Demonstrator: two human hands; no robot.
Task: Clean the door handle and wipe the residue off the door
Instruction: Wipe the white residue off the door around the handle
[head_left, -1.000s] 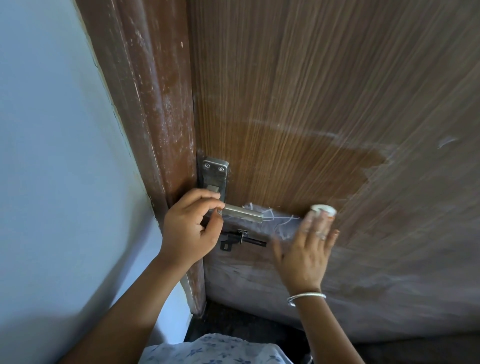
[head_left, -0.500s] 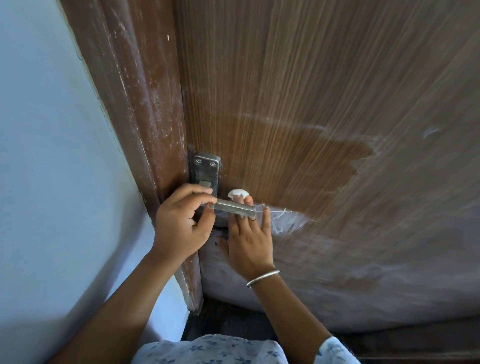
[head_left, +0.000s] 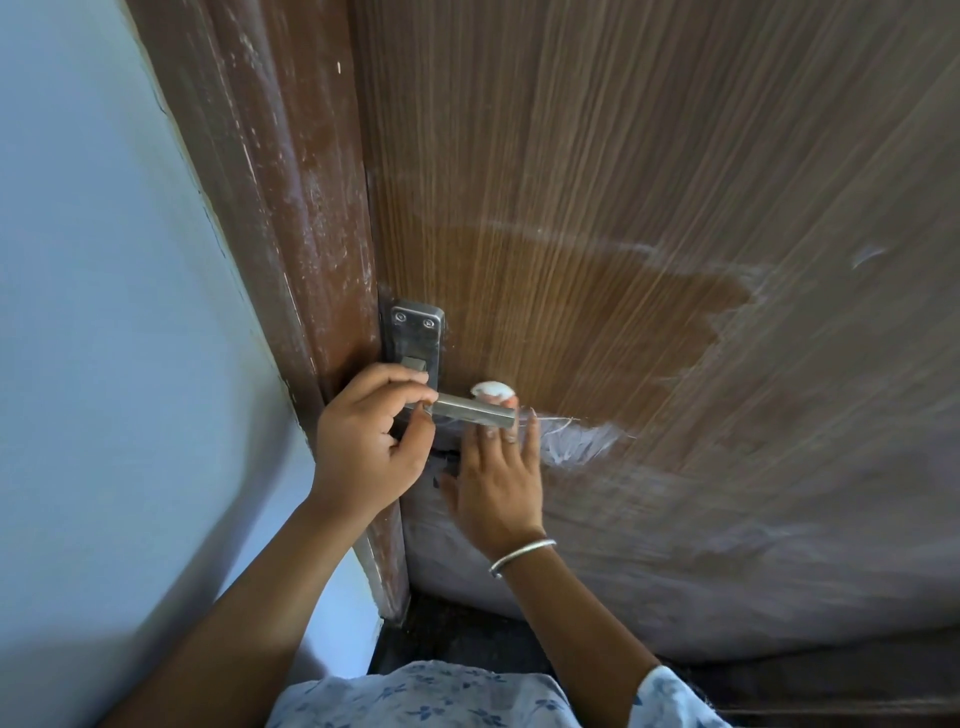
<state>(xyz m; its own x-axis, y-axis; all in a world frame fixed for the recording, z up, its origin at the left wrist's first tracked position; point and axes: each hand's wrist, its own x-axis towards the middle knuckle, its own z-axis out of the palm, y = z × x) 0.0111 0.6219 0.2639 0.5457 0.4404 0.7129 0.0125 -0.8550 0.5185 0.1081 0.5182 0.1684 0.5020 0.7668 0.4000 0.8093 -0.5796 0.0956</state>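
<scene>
Door handle (head_left: 470, 413), a steel lever, lies between both hands. Left hand (head_left: 363, 441) pinches its inner end with curled fingers. Right hand (head_left: 493, 478) reaches up behind the lever, fingertips pressing a small white pad (head_left: 491, 389) against the door (head_left: 623, 208).

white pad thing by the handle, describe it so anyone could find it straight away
Start at the brown wooden door and find the metal lever handle at its left edge. Just above the lever's free end, the right hand presses a small white pad to the wood, the only bright white rounded thing there.
</scene>
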